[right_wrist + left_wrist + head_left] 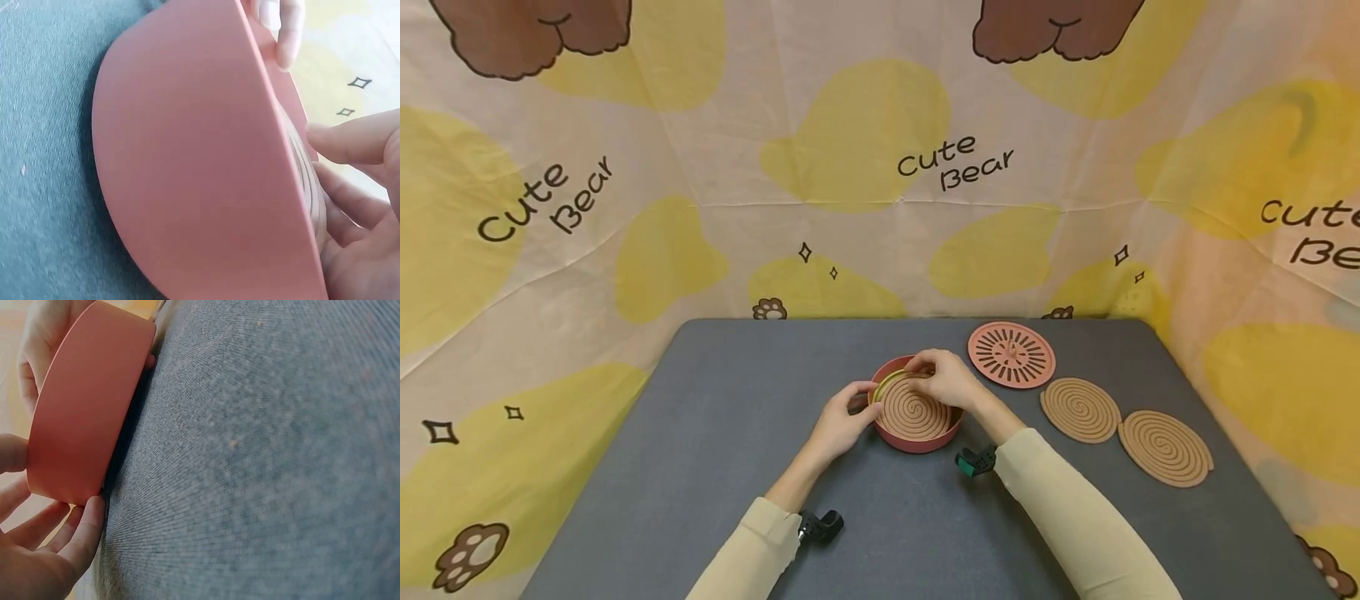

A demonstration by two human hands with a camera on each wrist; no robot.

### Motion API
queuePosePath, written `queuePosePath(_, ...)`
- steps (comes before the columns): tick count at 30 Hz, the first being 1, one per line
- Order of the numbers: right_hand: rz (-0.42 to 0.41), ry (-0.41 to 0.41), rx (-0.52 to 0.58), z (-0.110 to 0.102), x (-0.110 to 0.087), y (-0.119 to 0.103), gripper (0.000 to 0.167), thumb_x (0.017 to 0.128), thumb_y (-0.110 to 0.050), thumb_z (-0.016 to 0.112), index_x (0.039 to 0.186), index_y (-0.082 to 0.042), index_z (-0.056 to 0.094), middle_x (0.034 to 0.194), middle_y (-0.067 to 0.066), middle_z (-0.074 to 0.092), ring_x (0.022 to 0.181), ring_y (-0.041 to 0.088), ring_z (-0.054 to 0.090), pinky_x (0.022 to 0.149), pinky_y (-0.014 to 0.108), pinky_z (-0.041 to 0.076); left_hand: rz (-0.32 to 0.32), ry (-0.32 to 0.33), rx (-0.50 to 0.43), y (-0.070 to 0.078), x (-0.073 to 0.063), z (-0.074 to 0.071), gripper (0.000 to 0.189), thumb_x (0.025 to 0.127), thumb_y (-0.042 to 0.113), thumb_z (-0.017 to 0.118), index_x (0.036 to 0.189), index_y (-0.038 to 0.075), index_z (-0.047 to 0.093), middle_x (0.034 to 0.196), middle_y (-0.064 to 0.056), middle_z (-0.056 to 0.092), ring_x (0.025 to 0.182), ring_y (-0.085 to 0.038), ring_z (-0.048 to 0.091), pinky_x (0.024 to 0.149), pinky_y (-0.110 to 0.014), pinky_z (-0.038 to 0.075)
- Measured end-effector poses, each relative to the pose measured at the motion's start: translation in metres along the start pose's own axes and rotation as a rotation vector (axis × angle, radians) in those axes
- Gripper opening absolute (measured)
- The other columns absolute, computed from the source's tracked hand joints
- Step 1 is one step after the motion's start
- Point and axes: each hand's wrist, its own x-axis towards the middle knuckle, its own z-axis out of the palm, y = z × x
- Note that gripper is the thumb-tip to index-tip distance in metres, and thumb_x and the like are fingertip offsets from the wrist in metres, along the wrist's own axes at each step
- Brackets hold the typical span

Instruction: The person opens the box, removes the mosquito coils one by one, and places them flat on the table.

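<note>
A round reddish-pink mosquito coil box sits on the table without its lid. Inside it lies a tan mosquito coil, slightly tilted, with a yellow-green curved edge showing along its far left side. My left hand grips the box's left side, its thumb at the rim and fingers against the outer wall. From the far right, my right hand reaches over the rim and pinches the coil's edge. In the right wrist view, the box wall hides most of the coil.
The pink slotted lid lies behind the box to the right. Two more tan coils, one nearer the lid and one farther right, lie flat on the grey table. A printed cloth hangs behind the table.
</note>
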Motion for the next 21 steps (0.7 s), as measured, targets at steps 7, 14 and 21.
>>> queuePosePath(7,0.033,-0.05,0.053,-0.008,0.002,0.002,0.019,0.092,-0.011,0.075,0.11,-0.004,0.075,0.104,0.007,0.072,0.094,0.02,0.066,0.085,0.038,0.053,0.0,-0.005,-0.009,0.0,0.0,0.0,0.037,0.098,0.026,0.071,0.132,0.014,0.065,0.134,-0.009,0.062,0.125,-0.029,0.06,0.091,-0.046,0.055)
queuePosePath(14,0.027,-0.106,0.082,-0.012,0.002,0.0,0.016,0.091,-0.01,0.076,0.106,-0.003,0.076,0.102,0.007,0.072,0.092,0.019,0.065,0.086,0.037,0.053,0.011,-0.005,-0.009,-0.001,0.0,0.0,0.036,0.098,0.026,0.07,0.132,0.014,0.065,0.135,-0.009,0.061,0.124,-0.03,0.06,0.091,-0.046,0.055)
queuePosePath(21,0.05,-0.099,0.107,-0.017,-0.003,-0.005,0.017,0.092,-0.008,0.074,0.109,-0.006,0.077,0.109,0.008,0.071,0.097,0.024,0.065,0.085,0.037,0.053,0.019,-0.007,-0.014,-0.002,0.0,0.0,0.036,0.098,0.027,0.071,0.131,0.015,0.065,0.135,-0.01,0.062,0.124,-0.031,0.06,0.092,-0.046,0.055)
